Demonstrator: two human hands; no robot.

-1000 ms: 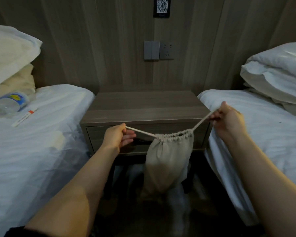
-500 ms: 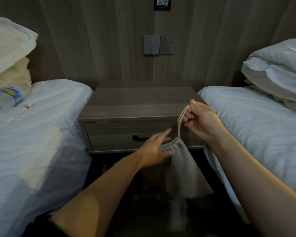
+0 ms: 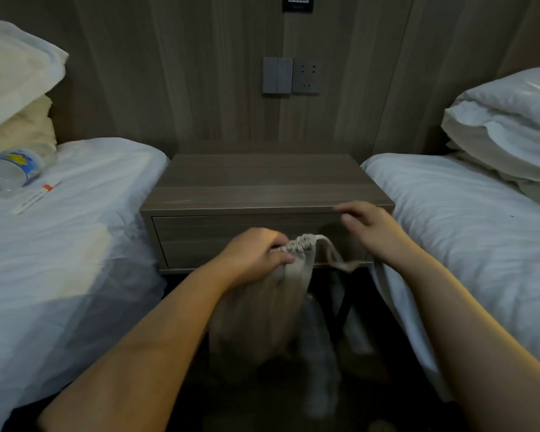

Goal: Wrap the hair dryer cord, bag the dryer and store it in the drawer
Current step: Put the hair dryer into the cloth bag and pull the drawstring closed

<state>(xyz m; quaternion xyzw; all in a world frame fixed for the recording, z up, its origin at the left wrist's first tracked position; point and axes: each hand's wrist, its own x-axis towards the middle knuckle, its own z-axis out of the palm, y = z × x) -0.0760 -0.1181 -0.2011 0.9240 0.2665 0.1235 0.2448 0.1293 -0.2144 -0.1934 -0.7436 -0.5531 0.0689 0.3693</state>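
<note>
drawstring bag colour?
Plain beige cloth drawstring bag, no pattern; head view.

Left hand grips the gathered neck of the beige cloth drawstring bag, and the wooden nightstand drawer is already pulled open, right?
Not quite: the wooden nightstand drawer is shut, as the head view shows. The left hand does grip the beige cloth drawstring bag at its gathered neck.

Left hand (image 3: 256, 255) fisted in a grip; right hand (image 3: 367, 224) loosely spread.

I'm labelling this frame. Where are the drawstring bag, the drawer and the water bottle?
drawstring bag (image 3: 293, 275): head view, on the cloth just below its gathered neck.
drawer (image 3: 200, 238): head view, on the closed front panel.
water bottle (image 3: 10, 169): head view, on its clear body.
</note>
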